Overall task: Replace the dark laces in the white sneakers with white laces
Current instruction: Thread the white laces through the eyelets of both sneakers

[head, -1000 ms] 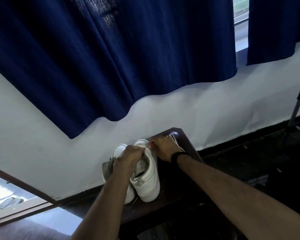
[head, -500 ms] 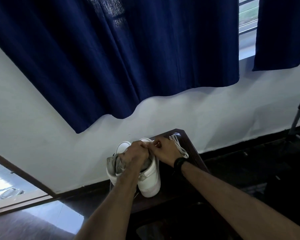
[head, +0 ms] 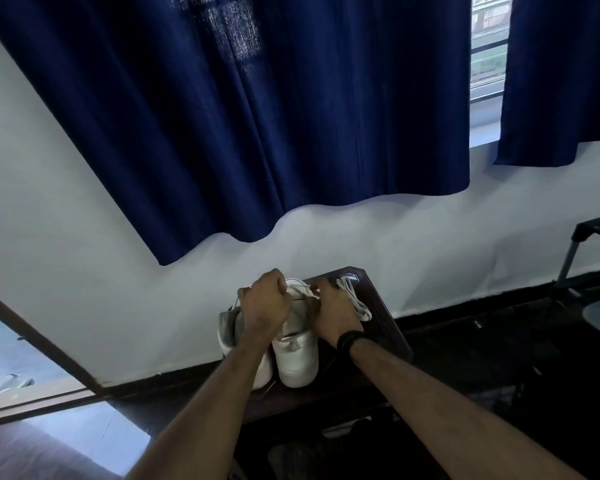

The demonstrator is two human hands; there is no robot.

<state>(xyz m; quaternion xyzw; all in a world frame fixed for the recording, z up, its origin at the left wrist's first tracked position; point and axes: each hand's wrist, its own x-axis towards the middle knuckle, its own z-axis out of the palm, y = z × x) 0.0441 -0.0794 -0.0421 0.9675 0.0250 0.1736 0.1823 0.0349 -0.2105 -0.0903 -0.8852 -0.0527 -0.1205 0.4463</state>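
Seen from a head camera, looking down at two white sneakers side by side on a dark bench (head: 385,327) against a pale wall, under blue curtains (head: 257,116).

Since half a second before: left hand (head: 265,306) drawn up and away from the right, now a closed fist above the right-hand sneaker (head: 297,348), fingers clamped on a strand of white lace (head: 300,284) running taut across to the right hand. Right hand (head: 331,315) lowered beside the same sneaker's top, knuckles up; fingers curled, apparently pinching the lace's other end, though the fingertips stayed hidden. Earlier, both hands bunched together over the eyelets.

Left-hand sneaker (head: 227,327) just behind the left wrist, partly hidden. Spare white lace (head: 355,301) coiled loose on the bench, just beyond the right hand's fingers. No dark lace visible.

Judged meaning: lace pulled through and being tightened on one sneaker; the coiled lace probably meant for the other shoe, so the task about halfway.
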